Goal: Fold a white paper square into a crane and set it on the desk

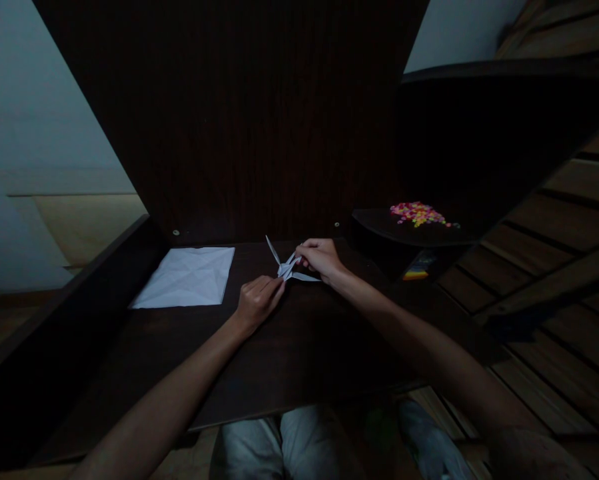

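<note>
A white folded-paper figure (286, 269), with narrow pointed arms sticking out up-left and to the right, is held between both hands over the dark desk (269, 360). My left hand (260, 298) pinches its lower left part, fingers closed together. From the upper right, my right hand (322, 259) grips another of its folded points between thumb and fingers. Parts of the figure are hidden behind the fingertips. Left of the hands, a creased white paper sheet (186, 277) lies flat on the desk.
A pile of small colourful pieces (419, 214) sits on the curved corner shelf (379, 223) at the right. Below it is a small rainbow-striped item (418, 270). A raised side panel (79, 293) bounds the desk at left, and a tall dark back panel (249, 120) stands behind.
</note>
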Demonstrator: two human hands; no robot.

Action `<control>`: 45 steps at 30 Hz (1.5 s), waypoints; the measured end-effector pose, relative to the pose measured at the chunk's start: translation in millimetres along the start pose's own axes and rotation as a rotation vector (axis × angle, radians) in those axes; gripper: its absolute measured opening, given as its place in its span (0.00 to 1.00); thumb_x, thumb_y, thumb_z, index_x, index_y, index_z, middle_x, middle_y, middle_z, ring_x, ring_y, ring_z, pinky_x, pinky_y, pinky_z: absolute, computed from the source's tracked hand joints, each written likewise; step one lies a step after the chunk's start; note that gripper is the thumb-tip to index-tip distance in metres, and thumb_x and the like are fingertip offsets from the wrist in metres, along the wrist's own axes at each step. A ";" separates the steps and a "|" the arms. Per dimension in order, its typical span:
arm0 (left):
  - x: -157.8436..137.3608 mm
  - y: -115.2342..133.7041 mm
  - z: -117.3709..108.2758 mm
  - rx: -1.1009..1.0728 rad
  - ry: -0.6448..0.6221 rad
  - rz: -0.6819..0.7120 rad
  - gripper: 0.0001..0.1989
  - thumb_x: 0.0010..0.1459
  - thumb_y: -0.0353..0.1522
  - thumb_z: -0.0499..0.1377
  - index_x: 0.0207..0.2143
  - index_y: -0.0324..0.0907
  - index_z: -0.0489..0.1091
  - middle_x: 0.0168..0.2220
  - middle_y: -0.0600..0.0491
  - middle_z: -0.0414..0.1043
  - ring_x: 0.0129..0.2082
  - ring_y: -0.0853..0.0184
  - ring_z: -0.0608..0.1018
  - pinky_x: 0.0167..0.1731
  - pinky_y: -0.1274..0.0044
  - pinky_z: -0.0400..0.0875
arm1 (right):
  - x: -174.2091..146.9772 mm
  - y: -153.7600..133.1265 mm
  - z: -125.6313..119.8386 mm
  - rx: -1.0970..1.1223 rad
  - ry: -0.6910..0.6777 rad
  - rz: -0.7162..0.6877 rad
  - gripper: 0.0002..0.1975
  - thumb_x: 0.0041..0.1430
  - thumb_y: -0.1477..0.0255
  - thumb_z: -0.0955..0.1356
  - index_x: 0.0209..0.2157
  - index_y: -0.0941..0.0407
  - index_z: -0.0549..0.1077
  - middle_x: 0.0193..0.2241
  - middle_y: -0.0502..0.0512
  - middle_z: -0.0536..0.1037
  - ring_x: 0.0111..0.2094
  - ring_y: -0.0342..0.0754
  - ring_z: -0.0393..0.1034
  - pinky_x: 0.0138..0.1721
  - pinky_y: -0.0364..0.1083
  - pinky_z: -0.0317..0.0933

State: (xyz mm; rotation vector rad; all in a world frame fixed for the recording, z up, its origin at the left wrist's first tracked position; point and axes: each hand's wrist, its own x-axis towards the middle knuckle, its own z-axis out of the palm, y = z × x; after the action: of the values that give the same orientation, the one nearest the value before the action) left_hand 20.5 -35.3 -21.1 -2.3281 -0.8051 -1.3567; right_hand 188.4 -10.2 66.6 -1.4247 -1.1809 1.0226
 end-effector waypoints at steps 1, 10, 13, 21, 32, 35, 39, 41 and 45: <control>-0.3 0.1 0.4 0.001 0.003 0.006 0.06 0.61 0.28 0.56 0.36 0.37 0.73 0.24 0.52 0.73 0.23 0.71 0.74 0.25 0.79 0.68 | -1.3 -1.3 -0.3 0.005 -0.004 0.003 0.06 0.42 0.80 0.66 0.16 0.59 0.71 0.12 0.47 0.70 0.14 0.36 0.59 0.13 0.35 0.48; -3.8 -0.8 1.3 -0.042 -0.035 0.038 0.09 0.61 0.28 0.54 0.40 0.39 0.73 0.24 0.52 0.72 0.22 0.71 0.74 0.25 0.80 0.68 | -4.4 -7.5 1.7 0.011 -0.045 -0.001 0.08 0.43 0.82 0.66 0.16 0.59 0.70 0.13 0.47 0.70 0.13 0.36 0.58 0.12 0.35 0.47; -2.5 -1.3 0.1 -0.069 -0.064 0.074 0.09 0.62 0.28 0.53 0.40 0.38 0.73 0.24 0.52 0.73 0.23 0.71 0.74 0.25 0.80 0.68 | 0.8 -1.9 2.0 -0.018 -0.081 -0.007 0.06 0.42 0.81 0.67 0.17 0.59 0.70 0.13 0.47 0.70 0.13 0.36 0.58 0.12 0.35 0.44; -4.6 2.4 4.8 -0.127 -0.289 0.132 0.11 0.64 0.30 0.52 0.43 0.37 0.72 0.24 0.53 0.74 0.22 0.71 0.75 0.23 0.81 0.66 | 17.9 18.5 -21.4 -0.352 -0.171 -0.387 0.03 0.44 0.77 0.68 0.22 0.59 0.75 0.17 0.47 0.72 0.19 0.40 0.64 0.20 0.37 0.53; -3.0 9.3 6.3 -0.147 -0.420 0.096 0.16 0.64 0.33 0.50 0.25 0.39 0.71 0.21 0.54 0.70 0.20 0.71 0.73 0.22 0.81 0.63 | 53.4 28.2 -91.6 -1.149 0.058 -0.517 0.09 0.51 0.77 0.66 0.32 0.56 0.78 0.29 0.56 0.79 0.30 0.48 0.71 0.28 0.42 0.54; -4.1 8.7 7.5 -0.137 -0.427 0.093 0.17 0.64 0.33 0.50 0.25 0.39 0.71 0.20 0.54 0.70 0.20 0.71 0.73 0.22 0.80 0.62 | 61.5 30.1 -100.3 -1.255 0.081 -0.448 0.10 0.54 0.74 0.65 0.35 0.55 0.78 0.32 0.59 0.79 0.33 0.51 0.72 0.30 0.43 0.56; -5.1 8.8 8.2 -0.111 -0.463 0.071 0.18 0.65 0.34 0.48 0.24 0.40 0.70 0.21 0.54 0.70 0.21 0.71 0.73 0.22 0.80 0.62 | 66.6 33.9 -103.8 -1.322 0.093 -0.349 0.11 0.57 0.72 0.64 0.38 0.54 0.77 0.35 0.59 0.79 0.36 0.53 0.73 0.32 0.44 0.59; -5.1 9.2 7.8 -0.100 -0.477 0.063 0.18 0.65 0.34 0.48 0.24 0.40 0.70 0.21 0.53 0.70 0.21 0.71 0.73 0.23 0.80 0.62 | 67.0 36.3 -103.6 -1.327 0.095 -0.315 0.11 0.58 0.70 0.64 0.38 0.54 0.77 0.36 0.58 0.80 0.37 0.53 0.74 0.33 0.45 0.60; -4.7 9.9 6.7 -0.104 -0.478 0.066 0.18 0.65 0.34 0.48 0.24 0.40 0.70 0.21 0.53 0.70 0.21 0.71 0.73 0.22 0.79 0.61 | 65.3 38.9 -103.1 -1.309 0.100 -0.294 0.13 0.59 0.64 0.63 0.40 0.53 0.77 0.38 0.59 0.79 0.39 0.55 0.74 0.35 0.47 0.61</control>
State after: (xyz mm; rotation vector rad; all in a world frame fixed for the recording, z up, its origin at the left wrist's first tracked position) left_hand 29.4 -41.0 -28.4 -2.7818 -0.7896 -0.8365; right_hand 305.9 35.3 43.9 -2.0889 -2.0384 -0.1748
